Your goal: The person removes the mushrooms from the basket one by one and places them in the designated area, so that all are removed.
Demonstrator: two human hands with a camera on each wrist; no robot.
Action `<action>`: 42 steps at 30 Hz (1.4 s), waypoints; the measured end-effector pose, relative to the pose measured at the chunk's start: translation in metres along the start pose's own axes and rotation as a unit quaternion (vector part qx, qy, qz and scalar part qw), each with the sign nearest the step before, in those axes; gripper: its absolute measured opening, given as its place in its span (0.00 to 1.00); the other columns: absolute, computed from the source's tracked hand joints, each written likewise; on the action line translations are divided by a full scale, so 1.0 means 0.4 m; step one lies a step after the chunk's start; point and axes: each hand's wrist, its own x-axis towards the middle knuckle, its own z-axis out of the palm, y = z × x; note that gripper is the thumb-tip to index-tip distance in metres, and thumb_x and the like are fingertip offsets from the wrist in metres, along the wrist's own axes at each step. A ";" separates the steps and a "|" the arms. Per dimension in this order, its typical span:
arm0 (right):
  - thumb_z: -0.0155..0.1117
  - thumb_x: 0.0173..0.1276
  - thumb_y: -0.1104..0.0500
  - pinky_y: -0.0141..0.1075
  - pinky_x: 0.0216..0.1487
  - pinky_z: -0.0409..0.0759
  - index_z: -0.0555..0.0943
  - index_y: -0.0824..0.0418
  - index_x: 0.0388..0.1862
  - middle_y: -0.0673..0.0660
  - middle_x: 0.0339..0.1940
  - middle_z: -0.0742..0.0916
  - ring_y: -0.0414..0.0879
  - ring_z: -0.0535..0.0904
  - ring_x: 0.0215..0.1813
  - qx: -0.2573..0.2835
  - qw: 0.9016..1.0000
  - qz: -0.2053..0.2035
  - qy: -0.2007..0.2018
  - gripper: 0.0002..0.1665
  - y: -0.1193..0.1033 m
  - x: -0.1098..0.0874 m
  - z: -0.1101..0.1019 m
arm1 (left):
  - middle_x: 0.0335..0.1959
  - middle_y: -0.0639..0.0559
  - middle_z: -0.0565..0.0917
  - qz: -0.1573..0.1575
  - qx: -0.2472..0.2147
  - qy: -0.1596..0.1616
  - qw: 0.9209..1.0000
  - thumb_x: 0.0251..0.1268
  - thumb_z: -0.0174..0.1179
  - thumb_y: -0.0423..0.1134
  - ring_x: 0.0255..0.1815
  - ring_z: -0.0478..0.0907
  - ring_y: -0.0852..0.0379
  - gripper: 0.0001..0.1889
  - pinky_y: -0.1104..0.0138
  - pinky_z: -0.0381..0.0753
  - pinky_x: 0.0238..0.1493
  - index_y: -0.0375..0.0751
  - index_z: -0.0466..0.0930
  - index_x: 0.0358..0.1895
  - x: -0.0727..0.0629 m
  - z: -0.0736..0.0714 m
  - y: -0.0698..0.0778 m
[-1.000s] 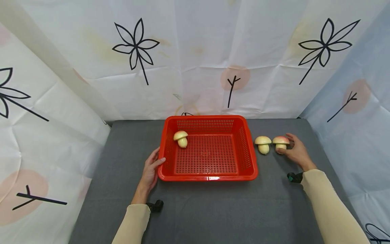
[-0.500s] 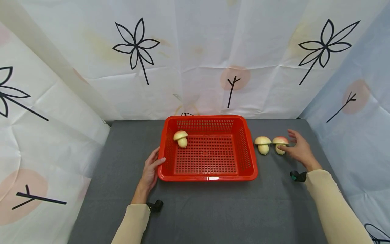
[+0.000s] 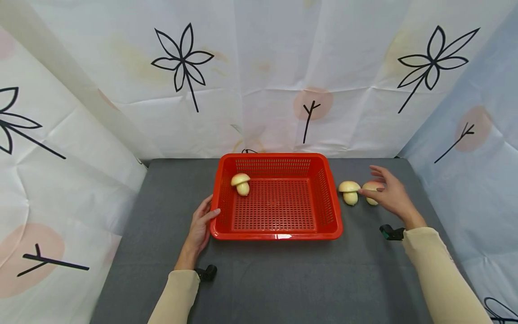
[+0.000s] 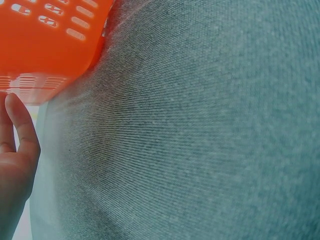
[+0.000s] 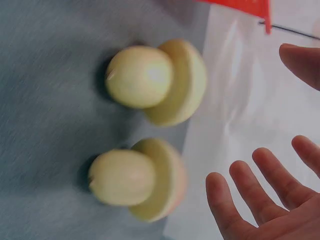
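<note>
A red plastic basket stands on the grey table, its perforated outer wall large in the left wrist view. My left hand holds it by the left rim, thumb over the edge and fingers along the outside. One toy mushroom lies inside at the left. To the right of the basket are two more: a pale yellow mushroom and a pink-tinged mushroom. Over the pink-tinged one hovers my right hand, partly hiding it, with fingers spread and nothing held. Both mushrooms show apart from the fingers in the right wrist view.
A white cloth with black leaf drawings hangs behind the table and along both sides. The grey tabletop stretches in front of the basket.
My right hand first drew back slightly right from the pink-tinged mushroom, then moved left over it toward the pale one. The left hand and basket have stayed put.
</note>
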 end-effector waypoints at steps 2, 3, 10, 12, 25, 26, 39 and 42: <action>0.73 0.67 0.55 0.66 0.62 0.68 0.53 0.66 0.81 0.77 0.73 0.66 0.74 0.64 0.69 0.004 1.000 -0.015 -0.003 0.53 -0.015 0.002 0.004 | 0.72 0.37 0.67 -0.001 -0.002 0.002 1.000 0.74 0.53 0.30 0.66 0.70 0.43 0.30 0.61 0.79 0.61 0.39 0.60 0.77 0.001 0.001 0.000; 0.73 0.67 0.56 0.66 0.63 0.68 0.54 0.66 0.81 0.77 0.73 0.67 0.73 0.65 0.69 0.006 1.000 -0.022 -0.004 0.53 -0.023 0.003 0.007 | 0.72 0.37 0.67 -0.002 -0.003 0.003 1.000 0.74 0.53 0.30 0.67 0.70 0.43 0.30 0.61 0.79 0.61 0.39 0.60 0.77 0.001 0.001 0.001; 0.74 0.66 0.56 0.66 0.61 0.70 0.57 0.64 0.80 0.74 0.71 0.69 0.70 0.68 0.67 0.006 0.999 -0.050 -0.013 0.51 -0.076 0.010 0.036 | 0.73 0.36 0.66 -0.001 0.002 0.003 1.000 0.74 0.52 0.29 0.67 0.70 0.41 0.30 0.60 0.78 0.62 0.38 0.60 0.77 0.003 0.001 0.000; 0.75 0.66 0.56 0.66 0.62 0.70 0.57 0.64 0.80 0.74 0.71 0.70 0.69 0.67 0.69 0.007 0.998 -0.057 -0.018 0.51 -0.092 0.012 0.046 | 0.73 0.36 0.66 0.000 0.005 0.001 1.000 0.74 0.52 0.29 0.67 0.70 0.42 0.30 0.60 0.78 0.62 0.38 0.60 0.77 0.003 0.001 0.000; 0.75 0.65 0.58 0.64 0.65 0.69 0.60 0.63 0.79 0.71 0.71 0.71 0.68 0.66 0.71 0.048 0.994 -0.088 -0.039 0.49 -0.172 0.042 0.117 | 0.73 0.37 0.67 0.001 0.004 0.003 1.000 0.74 0.53 0.29 0.67 0.71 0.44 0.30 0.59 0.78 0.62 0.38 0.60 0.77 0.002 0.003 0.000; 0.75 0.65 0.57 0.64 0.65 0.69 0.60 0.63 0.79 0.70 0.71 0.71 0.67 0.67 0.70 0.049 0.994 -0.089 -0.038 0.49 -0.178 0.045 0.123 | 0.73 0.37 0.67 0.002 0.003 0.002 1.000 0.74 0.52 0.29 0.67 0.70 0.44 0.30 0.59 0.78 0.62 0.38 0.60 0.77 0.002 0.003 0.000; 0.77 0.63 0.54 0.61 0.67 0.69 0.62 0.58 0.78 0.66 0.72 0.72 0.64 0.68 0.71 0.081 0.990 -0.093 -0.060 0.49 -0.257 0.077 0.194 | 0.72 0.36 0.66 0.006 -0.001 0.004 1.000 0.74 0.51 0.28 0.67 0.70 0.43 0.30 0.59 0.78 0.62 0.38 0.60 0.77 0.004 0.003 -0.003; 0.77 0.63 0.55 0.61 0.66 0.70 0.63 0.59 0.77 0.65 0.71 0.72 0.63 0.68 0.71 0.094 0.989 -0.099 -0.065 0.48 -0.272 0.090 0.216 | 0.72 0.36 0.66 0.006 -0.003 0.004 1.000 0.74 0.52 0.28 0.67 0.70 0.42 0.30 0.60 0.78 0.62 0.38 0.60 0.77 0.003 0.003 -0.002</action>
